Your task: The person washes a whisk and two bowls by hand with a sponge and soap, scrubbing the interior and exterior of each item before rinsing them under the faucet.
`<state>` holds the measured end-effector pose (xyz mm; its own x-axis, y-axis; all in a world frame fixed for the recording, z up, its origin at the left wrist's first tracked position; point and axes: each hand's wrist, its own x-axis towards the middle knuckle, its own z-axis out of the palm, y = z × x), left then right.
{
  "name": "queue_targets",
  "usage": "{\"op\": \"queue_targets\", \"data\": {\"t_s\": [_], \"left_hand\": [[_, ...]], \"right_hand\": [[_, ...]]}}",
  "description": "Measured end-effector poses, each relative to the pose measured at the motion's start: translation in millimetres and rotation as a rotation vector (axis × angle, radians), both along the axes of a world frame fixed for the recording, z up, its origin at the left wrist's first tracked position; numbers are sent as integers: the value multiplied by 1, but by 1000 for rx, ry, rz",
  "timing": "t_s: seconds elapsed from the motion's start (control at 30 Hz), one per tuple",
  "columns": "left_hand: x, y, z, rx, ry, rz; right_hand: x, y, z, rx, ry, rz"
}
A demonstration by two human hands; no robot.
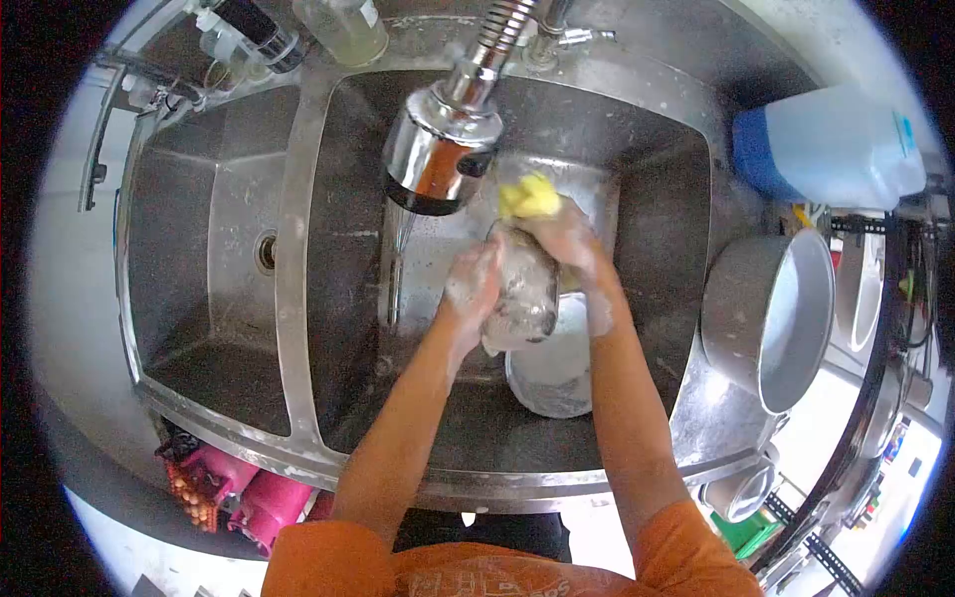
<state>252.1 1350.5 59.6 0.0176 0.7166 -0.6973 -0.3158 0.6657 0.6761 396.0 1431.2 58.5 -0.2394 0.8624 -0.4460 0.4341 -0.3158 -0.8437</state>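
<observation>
My left hand [473, 281], covered in suds, is closed around the side of a clear glass jar [527, 298]. The jar is tilted above the right basin of the sink, and soap clouds its wall. My right hand [569, 239], also soapy, is closed on a yellow sponge [530, 196] at the far end of the jar. Part of the sponge is hidden by the fingers. Below the jar, a whitish round bowl [552, 373] sits in the basin, partly covered by the jar and my right forearm.
A chrome spray tap [443, 149] hangs over the basin at left, with thin water running from it. On the right ledge stand a large metal pot [731, 308] and a blue-liquid jug [826, 144]. A bottle [343, 35] stands behind. The left basin [179, 259] adjoins.
</observation>
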Motion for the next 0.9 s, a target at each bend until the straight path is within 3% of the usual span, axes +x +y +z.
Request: {"op": "queue_targets", "data": {"t_s": [0.07, 0.1, 0.13, 0.17, 0.2, 0.23, 0.33, 0.4, 0.5, 0.63, 0.7, 0.77, 0.87, 0.9], "left_hand": [[10, 14, 11, -118, -162, 231], [13, 19, 15, -178, -242, 346], [14, 8, 21, 55, -385, 506], [-2, -1, -21, 365, -856, 478], [-16, -5, -25, 397, -964, 393], [-26, -7, -20, 345, -885, 373], [-34, -10, 6, 178, -607, 378], [-27, -18, -1, 102, -668, 483], [-20, -24, -6, 28, -667, 546], [-15, -43, 27, 118, -646, 515], [-16, -48, 36, 129, -574, 514], [-26, -47, 13, 57, -619, 456], [-33, -45, 13, 20, -539, 312], [-31, -45, 20, 12, -492, 254]], "right_hand": [[-26, -12, 31, 291, -498, 127], [-39, -18, 57, 304, -481, 206], [-48, -41, 48, 639, -420, 138], [-52, -50, 44, 756, -317, 160], [-53, -60, 41, 863, -212, 180], [-49, -76, 38, 752, -156, 219], [-25, -90, 31, 938, 44, 300], [-12, -105, 5, 1026, 11, 264], [-16, -126, -25, 1055, -72, -299], [-19, -121, -33, 752, -279, -715], [-5, -91, -24, 439, -33, -767], [9, -57, 8, -197, 511, -830], [23, -30, 25, -411, 648, -599], [21, -28, 29, -309, 644, -510]]}}
